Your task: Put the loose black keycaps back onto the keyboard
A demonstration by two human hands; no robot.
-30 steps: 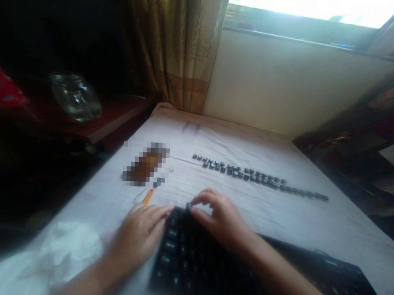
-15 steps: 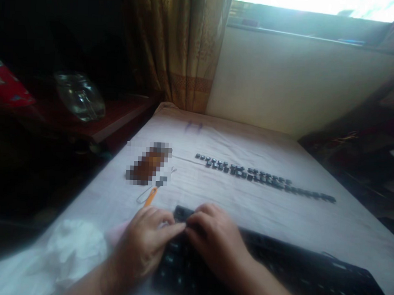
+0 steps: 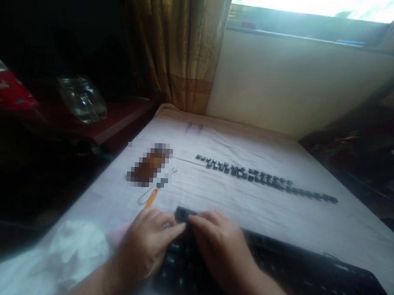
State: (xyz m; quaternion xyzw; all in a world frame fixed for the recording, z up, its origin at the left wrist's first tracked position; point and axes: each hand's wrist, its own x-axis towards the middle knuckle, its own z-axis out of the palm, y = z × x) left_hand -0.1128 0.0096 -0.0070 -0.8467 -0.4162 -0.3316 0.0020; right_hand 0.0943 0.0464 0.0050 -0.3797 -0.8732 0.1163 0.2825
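A black keyboard (image 3: 309, 261) lies on the pale sheet in front of me, its left end under my hands. My left hand (image 3: 150, 239) is closed around that left end, its thumb stretched across the top edge. My right hand (image 3: 222, 240) is over the upper-left keys with its fingers pressed together, the fingertips near my left thumb. Whatever sits between those right fingers is too small or hidden to make out. Beyond the keyboard, several loose black keycaps (image 3: 249, 177) lie in rows. An orange handle (image 3: 152, 198) shows just past my left knuckles.
A blurred brown object (image 3: 148, 165) lies on the sheet, with a thin wire loop near it. White crumpled cloth (image 3: 78, 251) is at the near left. On a dark red table (image 3: 126, 118) stand a glass jar (image 3: 83, 101) and a red container (image 3: 10, 87). A curtain (image 3: 194, 56) hangs behind.
My right hand has shifted slightly right, and its fingers have drawn closer together and straightened. My left hand stays at the keyboard's left end. The view has tilted slightly.
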